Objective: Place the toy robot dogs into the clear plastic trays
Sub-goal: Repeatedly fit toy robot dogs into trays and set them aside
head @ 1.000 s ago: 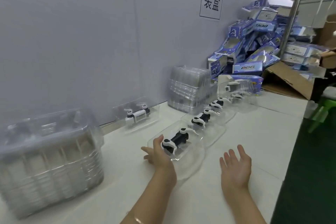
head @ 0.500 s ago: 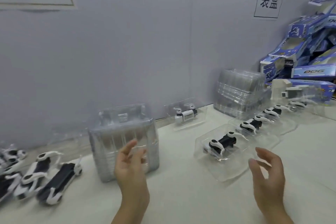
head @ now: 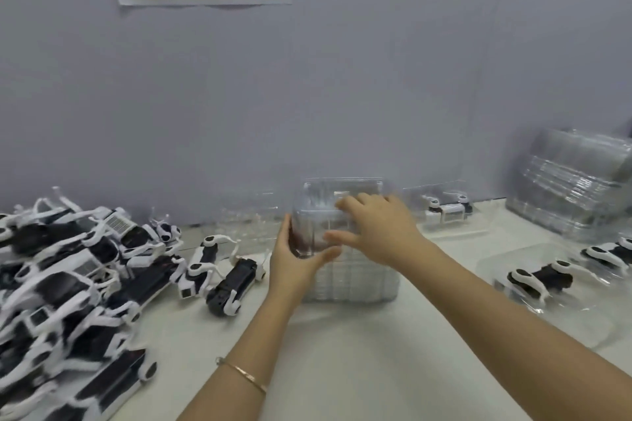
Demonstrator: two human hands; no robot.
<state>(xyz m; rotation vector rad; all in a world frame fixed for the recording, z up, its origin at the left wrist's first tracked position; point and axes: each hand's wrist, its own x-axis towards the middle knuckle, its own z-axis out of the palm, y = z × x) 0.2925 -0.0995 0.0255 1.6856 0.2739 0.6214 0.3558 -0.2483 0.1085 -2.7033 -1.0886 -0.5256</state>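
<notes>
While hands (head: 379, 232) on trays (head: 355, 280), dog pile (head: 68, 284) alongside.

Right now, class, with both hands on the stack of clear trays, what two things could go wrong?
The left hand and right hand may lift several nested trays, since the stack of trays looks tightly packed. Tugging could also shove it into the loose toy dogs lying beside it.

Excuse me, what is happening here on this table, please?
A person is working at the stack of clear trays: the left hand grips its side and the right hand rests on top. Loose toy robot dogs lie piled at the left; filled trays stand at the right.
</notes>
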